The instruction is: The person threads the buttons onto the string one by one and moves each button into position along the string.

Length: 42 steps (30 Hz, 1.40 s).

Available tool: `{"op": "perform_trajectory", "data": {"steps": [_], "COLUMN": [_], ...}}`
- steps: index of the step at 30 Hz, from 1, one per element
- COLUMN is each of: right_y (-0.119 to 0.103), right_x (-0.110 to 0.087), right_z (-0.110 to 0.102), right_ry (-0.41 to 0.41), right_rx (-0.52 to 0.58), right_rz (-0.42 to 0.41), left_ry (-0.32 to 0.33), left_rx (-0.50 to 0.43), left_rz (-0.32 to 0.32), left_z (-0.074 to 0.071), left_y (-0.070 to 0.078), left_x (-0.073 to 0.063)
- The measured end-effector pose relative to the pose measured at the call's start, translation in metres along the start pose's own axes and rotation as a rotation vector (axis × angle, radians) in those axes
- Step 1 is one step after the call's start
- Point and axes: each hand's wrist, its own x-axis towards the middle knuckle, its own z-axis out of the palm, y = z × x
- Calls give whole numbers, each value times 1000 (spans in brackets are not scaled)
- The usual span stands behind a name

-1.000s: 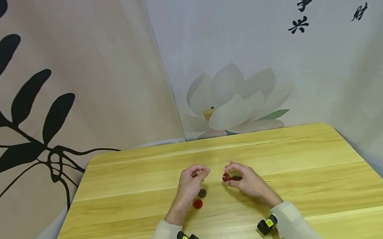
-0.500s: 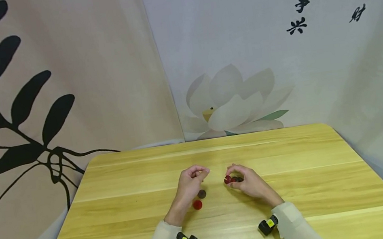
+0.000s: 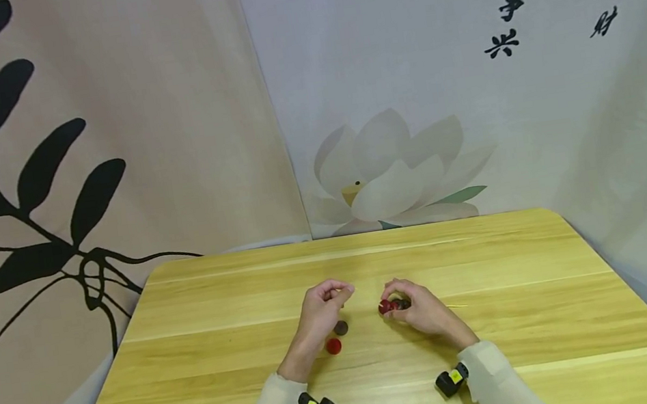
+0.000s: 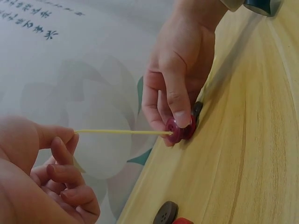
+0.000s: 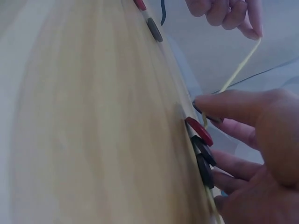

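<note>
Yellow string (image 4: 124,132) in left fingers (image 4: 58,136): plain only in wrist views.

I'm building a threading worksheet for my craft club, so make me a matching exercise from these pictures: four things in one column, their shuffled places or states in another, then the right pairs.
Things
1. left hand
2. right hand
3. yellow cord
4. loose red button

Places or states
A. stretched straight between the two hands
B. resting on the table beside a loose dark button
C. pinching the cord, with no button in its fingers
D. holding a dark red button

Right pairs
1-C, 2-D, 3-A, 4-B
</note>
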Motion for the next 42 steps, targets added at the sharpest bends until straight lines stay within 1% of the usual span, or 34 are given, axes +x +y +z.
{"op": "perform_trajectory", "data": {"steps": [7,10,15,18,25,33,42], "right_y": [1,1,3,2,4,4,1], "right_x": [0,0,0,0,-1,-2,2], "right_z": [2,3,3,3,4,3,-2], "right_ry": [4,7,16,10,0,-19,-17], "right_rx": [-19,-35,-52,-56,-68,-86,-97], "right_rz": [21,12,-26,-26,-28,-16,-22], "left_ry": [-2,-4,-11,-14,-10,-15,-20], "left_rx": [5,7,-18,-23,-20,-18,-13], "left_rz": [-6,1,14,15,14,3,-2], "left_z": [-1,-1,-2,-1,1,1,1], "left_y": [-3,-4,-4,-4,25,25,29], "left_x": [1,1,0,-2,-21,-22,-18]}}
